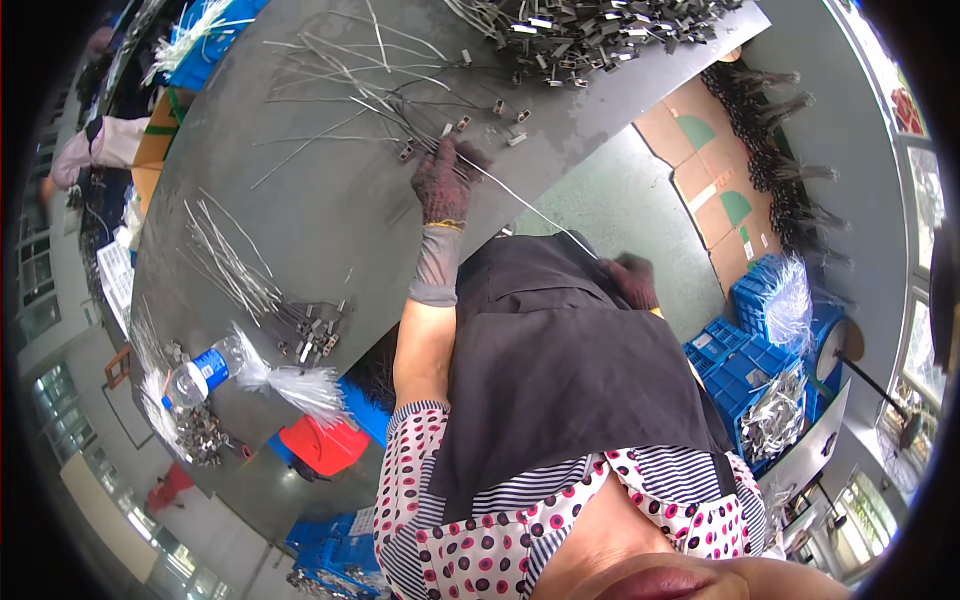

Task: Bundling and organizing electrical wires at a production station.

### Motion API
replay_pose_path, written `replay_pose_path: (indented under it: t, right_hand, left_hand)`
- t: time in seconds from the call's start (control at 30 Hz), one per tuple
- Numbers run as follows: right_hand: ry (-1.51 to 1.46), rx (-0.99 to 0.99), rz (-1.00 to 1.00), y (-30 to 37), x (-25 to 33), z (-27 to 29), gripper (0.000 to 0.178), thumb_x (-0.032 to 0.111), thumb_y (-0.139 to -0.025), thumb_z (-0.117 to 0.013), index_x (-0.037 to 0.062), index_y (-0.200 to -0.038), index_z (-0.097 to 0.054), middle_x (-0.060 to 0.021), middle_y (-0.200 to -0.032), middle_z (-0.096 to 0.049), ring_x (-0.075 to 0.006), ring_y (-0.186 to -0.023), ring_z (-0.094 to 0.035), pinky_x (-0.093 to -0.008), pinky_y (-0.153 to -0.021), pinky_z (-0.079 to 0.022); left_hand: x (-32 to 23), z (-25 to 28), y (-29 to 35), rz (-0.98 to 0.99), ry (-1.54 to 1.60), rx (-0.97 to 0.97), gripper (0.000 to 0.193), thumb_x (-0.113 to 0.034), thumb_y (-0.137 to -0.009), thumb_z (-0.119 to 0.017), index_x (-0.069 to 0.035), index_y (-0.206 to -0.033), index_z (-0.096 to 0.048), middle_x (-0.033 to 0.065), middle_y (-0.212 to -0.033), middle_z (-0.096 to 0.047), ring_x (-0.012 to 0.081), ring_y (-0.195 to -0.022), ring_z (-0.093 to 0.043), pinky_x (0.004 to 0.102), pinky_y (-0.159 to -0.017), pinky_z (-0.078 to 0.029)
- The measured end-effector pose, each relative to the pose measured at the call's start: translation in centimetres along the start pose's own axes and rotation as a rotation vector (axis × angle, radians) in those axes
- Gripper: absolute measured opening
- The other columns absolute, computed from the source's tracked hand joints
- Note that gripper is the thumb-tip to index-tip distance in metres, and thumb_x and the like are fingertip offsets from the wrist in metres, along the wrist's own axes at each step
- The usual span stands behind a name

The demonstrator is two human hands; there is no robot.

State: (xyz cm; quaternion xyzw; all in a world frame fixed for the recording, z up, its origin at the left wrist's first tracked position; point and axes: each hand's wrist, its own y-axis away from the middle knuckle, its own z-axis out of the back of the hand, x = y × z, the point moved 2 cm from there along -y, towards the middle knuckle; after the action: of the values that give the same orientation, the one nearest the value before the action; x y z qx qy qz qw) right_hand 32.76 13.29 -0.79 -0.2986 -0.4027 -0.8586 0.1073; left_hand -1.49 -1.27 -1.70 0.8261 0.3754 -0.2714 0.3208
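Both my hands wear dark reddish-brown knitted gloves. Over the grey table my left hand [443,188] is closed at the connector ends of a loose spread of thin grey cables [350,85]. From it one pale cable [535,208] runs taut, down to the right past the table edge. My right hand [632,281] is closed around the far end of that cable, beside my dark apron. Small metal-tipped connectors [463,123] lie around my left hand. How the left fingers grip the cable is partly hidden.
A large heap of black connectors [600,35] covers the table's far end. To the left lie a cable bundle [235,265], a bottle with a blue label [210,370] and a white strand bundle [300,385]. Blue crates [745,375] and cardboard [715,175] are on the floor at right.
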Motion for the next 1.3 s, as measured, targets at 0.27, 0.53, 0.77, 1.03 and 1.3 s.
replay_pose_path:
  t: [0.27, 0.53, 0.77, 1.03, 1.3]
  right_hand:
    - [-0.369, 0.148, 0.011, -4.0, 10.4, -3.2, 0.025, 0.023, -0.085, -0.074, -0.0002, -0.079, -0.067, -0.0055, -0.061, -0.061, -0.0127, -0.049, -0.054, -0.0271, -0.045, -0.04]
    - [-0.523, 0.352, 0.18, -6.7, 17.0, -5.5, 0.058, 0.051, -0.089, -0.062, -0.0006, -0.116, -0.063, -0.013, -0.099, -0.069, -0.018, -0.083, -0.066, -0.0294, -0.06, -0.05]
    - [-0.4, 0.43, 0.279, -8.3, 29.0, -4.9, 0.075, 0.062, -0.09, -0.054, -0.0016, -0.129, -0.054, -0.0234, -0.111, -0.067, -0.0319, -0.103, -0.068, -0.0368, -0.074, -0.055]
    - [0.165, -0.568, 0.475, -10.0, 37.3, 2.4, 0.055, 0.05, -0.088, -0.06, 0.0043, -0.119, -0.059, -0.0245, -0.107, -0.068, -0.0399, -0.103, -0.065, -0.0469, -0.09, -0.05]
    - [0.07, -0.469, 0.47, -11.6, 34.6, 4.5, 0.049, 0.043, -0.083, -0.061, 0.0022, -0.11, -0.066, -0.023, -0.1, -0.07, -0.0395, -0.096, -0.066, -0.046, -0.091, -0.049]
  left_hand:
    - [2.3, -3.9, 1.5, 0.255, -0.061, 0.139, 0.028, -0.027, -0.097, -0.062, -0.001, -0.108, -0.061, 0.0123, -0.093, -0.069, 0.0239, -0.08, -0.07, 0.0426, -0.075, -0.061]
    - [-1.0, -5.3, -1.4, -0.113, -0.78, 0.029, 0.028, -0.028, -0.097, -0.062, -0.001, -0.095, -0.07, 0.0019, -0.084, -0.067, 0.0111, -0.077, -0.061, 0.0258, -0.072, -0.048]
    - [-0.9, -7.3, -2.4, -0.29, -0.581, 0.169, 0.03, -0.03, -0.091, -0.067, -0.001, -0.084, -0.07, 0.0026, -0.079, -0.066, 0.0107, -0.073, -0.06, 0.0279, -0.066, -0.046]
    - [-4.8, -2.4, -5.2, -0.198, -1.451, -0.14, 0.026, -0.026, -0.096, -0.056, -0.004, -0.103, -0.066, 0.0099, -0.079, -0.065, 0.0205, -0.066, -0.061, 0.0336, -0.059, -0.05]
    - [-3.2, -2.6, -4.0, 0.204, -0.617, -0.005, 0.035, -0.033, -0.095, -0.063, 0.002, -0.1, -0.066, 0.0105, -0.077, -0.064, 0.0193, -0.065, -0.065, 0.0333, -0.054, -0.057]
